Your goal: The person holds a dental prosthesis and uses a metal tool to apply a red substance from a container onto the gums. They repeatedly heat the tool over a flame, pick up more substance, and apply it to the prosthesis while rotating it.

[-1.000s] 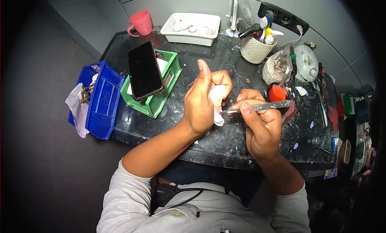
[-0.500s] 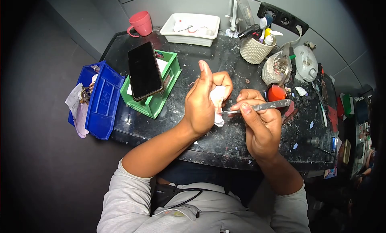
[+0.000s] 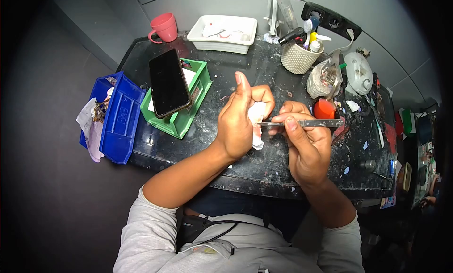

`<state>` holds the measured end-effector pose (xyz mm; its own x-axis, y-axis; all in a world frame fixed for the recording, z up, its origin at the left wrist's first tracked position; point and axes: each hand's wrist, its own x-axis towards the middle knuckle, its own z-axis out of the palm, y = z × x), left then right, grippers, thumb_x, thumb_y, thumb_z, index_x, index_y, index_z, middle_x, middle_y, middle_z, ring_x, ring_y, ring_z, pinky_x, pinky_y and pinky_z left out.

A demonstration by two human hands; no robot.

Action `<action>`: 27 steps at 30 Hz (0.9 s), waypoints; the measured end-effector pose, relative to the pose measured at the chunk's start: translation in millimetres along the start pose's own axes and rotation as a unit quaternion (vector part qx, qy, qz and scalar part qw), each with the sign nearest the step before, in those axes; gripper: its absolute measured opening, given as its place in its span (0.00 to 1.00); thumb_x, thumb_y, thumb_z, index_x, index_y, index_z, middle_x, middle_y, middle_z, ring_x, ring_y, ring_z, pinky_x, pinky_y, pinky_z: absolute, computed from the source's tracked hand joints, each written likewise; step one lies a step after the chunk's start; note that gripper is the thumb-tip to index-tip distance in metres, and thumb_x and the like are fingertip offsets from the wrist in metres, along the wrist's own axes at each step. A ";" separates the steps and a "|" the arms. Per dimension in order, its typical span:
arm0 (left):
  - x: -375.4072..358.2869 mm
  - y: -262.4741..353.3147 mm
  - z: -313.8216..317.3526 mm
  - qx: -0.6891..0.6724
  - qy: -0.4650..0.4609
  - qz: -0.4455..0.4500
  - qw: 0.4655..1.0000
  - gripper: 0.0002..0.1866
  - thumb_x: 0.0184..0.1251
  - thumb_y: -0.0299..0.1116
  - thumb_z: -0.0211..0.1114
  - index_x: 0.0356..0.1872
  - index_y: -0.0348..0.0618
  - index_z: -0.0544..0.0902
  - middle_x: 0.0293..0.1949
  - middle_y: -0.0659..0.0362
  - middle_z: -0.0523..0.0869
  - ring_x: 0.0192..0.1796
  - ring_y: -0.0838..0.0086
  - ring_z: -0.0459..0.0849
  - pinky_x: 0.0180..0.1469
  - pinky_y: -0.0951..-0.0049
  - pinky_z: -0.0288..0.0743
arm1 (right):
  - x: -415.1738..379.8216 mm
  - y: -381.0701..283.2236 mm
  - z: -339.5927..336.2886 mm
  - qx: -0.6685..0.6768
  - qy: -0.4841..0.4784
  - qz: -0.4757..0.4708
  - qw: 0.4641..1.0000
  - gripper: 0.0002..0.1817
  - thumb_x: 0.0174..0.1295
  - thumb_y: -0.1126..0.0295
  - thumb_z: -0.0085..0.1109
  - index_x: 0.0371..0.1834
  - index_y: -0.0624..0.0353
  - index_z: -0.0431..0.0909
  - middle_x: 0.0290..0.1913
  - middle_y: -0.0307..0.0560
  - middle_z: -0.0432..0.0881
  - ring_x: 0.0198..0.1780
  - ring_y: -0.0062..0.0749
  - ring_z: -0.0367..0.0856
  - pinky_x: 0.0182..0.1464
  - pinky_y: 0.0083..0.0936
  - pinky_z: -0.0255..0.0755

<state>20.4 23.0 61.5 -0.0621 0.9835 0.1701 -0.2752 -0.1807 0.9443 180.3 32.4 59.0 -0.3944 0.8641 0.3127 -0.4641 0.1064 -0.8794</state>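
Observation:
My left hand (image 3: 235,124) is wrapped round a white plaster cast (image 3: 256,111) with a pinkish patch, thumb pointing up and away. Part of the cast is hidden behind the palm and fingers. My right hand (image 3: 307,148) pinches a scalpel (image 3: 325,123) by its grey metal handle, between thumb and fingers. The blade points left, its tip right at the pinkish area of the cast. Both hands are held over the dark, scrap-strewn bench (image 3: 264,178).
A phone (image 3: 169,84) rests across a green bin (image 3: 200,91), with a blue bin (image 3: 120,122) to its left. Behind are a pink mug (image 3: 165,28) and a white tray (image 3: 222,44). On the right stand a tool pot (image 3: 299,58), a red-orange object (image 3: 324,109) and a white device (image 3: 359,74).
The scalpel has tilted closer to level, its handle end a little lower and its tip slightly higher on the cast. The left hand has barely shifted and keeps its hold.

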 end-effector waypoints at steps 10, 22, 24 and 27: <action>-1.2 1.3 -1.8 -0.018 -0.008 -0.020 1.000 0.41 0.83 0.66 0.21 0.22 0.46 0.69 0.22 0.65 0.68 0.25 0.80 0.62 0.30 0.77 0.57 | -1.4 1.6 -3.4 -0.011 -0.028 0.005 1.000 0.10 0.76 0.77 0.57 0.47 0.72 0.86 0.53 0.52 0.79 0.50 0.28 0.81 0.52 0.25 0.80; -1.9 -1.1 0.9 -0.019 -0.012 -0.017 1.000 0.41 0.84 0.66 0.21 0.21 0.45 0.68 0.22 0.65 0.67 0.25 0.80 0.62 0.30 0.77 0.58 | -1.2 3.0 -3.6 0.001 -0.007 0.002 1.000 0.09 0.75 0.78 0.57 0.47 0.72 0.86 0.53 0.53 0.80 0.49 0.29 0.82 0.51 0.26 0.80; -2.2 -1.3 2.1 -0.027 -0.008 -0.016 0.999 0.41 0.84 0.66 0.21 0.21 0.45 0.68 0.22 0.65 0.68 0.25 0.80 0.62 0.30 0.77 0.58 | -1.5 2.3 -3.3 0.007 -0.004 0.011 1.000 0.09 0.75 0.78 0.57 0.46 0.73 0.86 0.52 0.53 0.80 0.48 0.29 0.82 0.51 0.25 0.81; -1.7 0.3 2.9 -0.028 0.008 -0.003 1.000 0.41 0.84 0.66 0.21 0.21 0.45 0.69 0.21 0.64 0.69 0.25 0.79 0.63 0.29 0.78 0.59 | -3.1 3.1 -3.9 -0.002 -0.014 0.021 1.000 0.09 0.75 0.77 0.57 0.46 0.73 0.86 0.52 0.53 0.80 0.48 0.29 0.82 0.50 0.25 0.81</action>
<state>23.1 21.2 62.3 -0.0752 0.9843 0.1598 -0.3279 -0.1758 0.9282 183.3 32.0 53.9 -0.4354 0.8540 0.2848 -0.4438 0.0717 -0.8933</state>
